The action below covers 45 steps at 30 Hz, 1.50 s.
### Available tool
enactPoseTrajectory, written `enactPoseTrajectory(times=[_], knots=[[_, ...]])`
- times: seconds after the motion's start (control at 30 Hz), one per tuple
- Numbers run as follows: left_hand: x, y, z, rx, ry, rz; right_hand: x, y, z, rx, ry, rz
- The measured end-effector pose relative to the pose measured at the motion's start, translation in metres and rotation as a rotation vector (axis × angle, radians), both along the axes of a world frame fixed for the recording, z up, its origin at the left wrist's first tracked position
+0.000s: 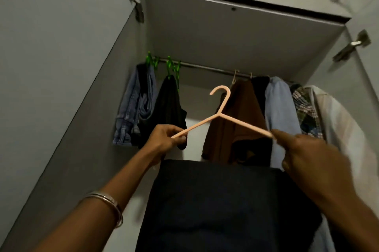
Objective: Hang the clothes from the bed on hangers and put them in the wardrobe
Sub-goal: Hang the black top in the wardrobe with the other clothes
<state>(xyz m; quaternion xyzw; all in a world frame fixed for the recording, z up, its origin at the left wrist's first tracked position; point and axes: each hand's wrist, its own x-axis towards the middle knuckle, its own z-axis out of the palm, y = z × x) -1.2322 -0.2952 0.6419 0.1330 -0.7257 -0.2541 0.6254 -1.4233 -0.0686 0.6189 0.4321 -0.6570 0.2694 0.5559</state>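
A pink plastic hanger (221, 115) is held up in front of the open wardrobe, hook upward. My left hand (164, 140) pinches its left end and my right hand (311, 161) pinches its right end. A dark folded garment (221, 206) hangs below, draped over the hanger's lower bar, which is hidden. Behind the hook runs the metal wardrobe rail (205, 68).
On the rail hang blue jeans (135, 108) and a black garment (170, 112) on green hangers at the left, and a brown garment (235, 120), a light blue shirt (281, 112), a plaid shirt (303, 108) and a white shirt (336, 120) at the right. Wardrobe doors (51, 67) stand open on both sides.
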Motion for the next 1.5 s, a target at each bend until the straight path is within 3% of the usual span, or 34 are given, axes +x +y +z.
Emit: enactPoseTrajectory(times=[0.07,0.23,0.37,0.47,0.6,0.83,1.0,1.1,1.3,1.5], knots=[[-0.002,-0.013,0.016,-0.111,-0.061,0.029,0.003,-0.002,0.031,-0.036,0.025,-0.051],[-0.003,-0.044,0.057,-0.712,-0.111,0.724,0.021,-0.020,0.101,-0.120,0.155,-0.235],[-0.008,-0.075,0.078,-0.912,-0.576,1.229,0.045,-0.022,0.160,-0.296,0.242,-0.239],[-0.011,-0.099,0.080,-0.956,-0.794,1.418,0.065,-0.033,0.198,-0.411,0.294,-0.257],[-0.009,-0.130,0.076,-0.757,-0.614,1.365,0.082,-0.073,0.241,-0.462,0.250,-0.282],[-0.006,-0.153,0.097,-0.826,-0.181,1.156,0.082,-0.174,0.279,-0.389,0.229,-0.251],[-0.008,-0.152,0.114,-0.736,0.026,0.921,0.071,-0.233,0.289,-0.330,0.160,-0.217],[-0.003,-0.155,0.123,-0.723,0.015,0.877,0.069,-0.254,0.299,-0.334,0.132,-0.222],[0.001,-0.164,0.112,-0.838,-0.238,1.061,0.055,-0.270,0.311,-0.381,0.106,-0.200],[0.022,-0.172,0.124,-0.845,-0.193,1.101,0.085,-0.284,0.308,-0.446,0.124,0.125]])
